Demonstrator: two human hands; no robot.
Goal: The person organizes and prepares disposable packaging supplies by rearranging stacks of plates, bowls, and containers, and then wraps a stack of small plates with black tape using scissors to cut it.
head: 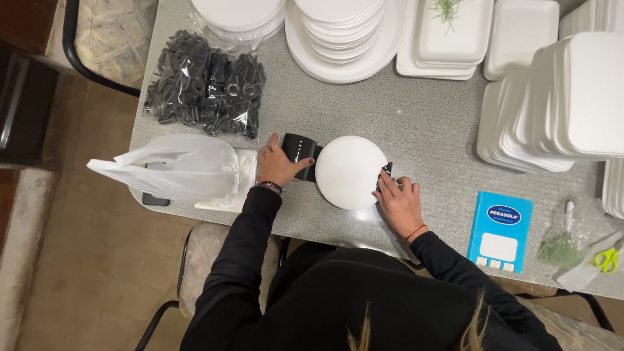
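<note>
- Grey speckled stone-like table top (422, 123) is seen from above, with smooth white foam ware spread over it.
- One round white foam disc (351, 172) is laid flat near the front edge, between the two hands.
- One black roll of tape (300, 155) is held just left of the disc by the left hand (278, 166), whose fingers (273, 144) are curled round it.
- The black tape end (385, 174) at the disc's right rim is pinched by the right hand (400, 205); its fingertips (382, 188) are closed on the strip and touch the rim.
- Two stacks of round plates (338, 32) and several stacks of rectangular trays (559, 104) are set along the far and right sides; their exact number cannot be told.
- One clear bag of small black ring-shaped parts (205, 88) is placed far left, with one crumpled white plastic bag (175, 168) before it.
- One blue flat box (499, 231) and one pair of yellow-handled scissors (608, 258) are laid at the right.
</note>
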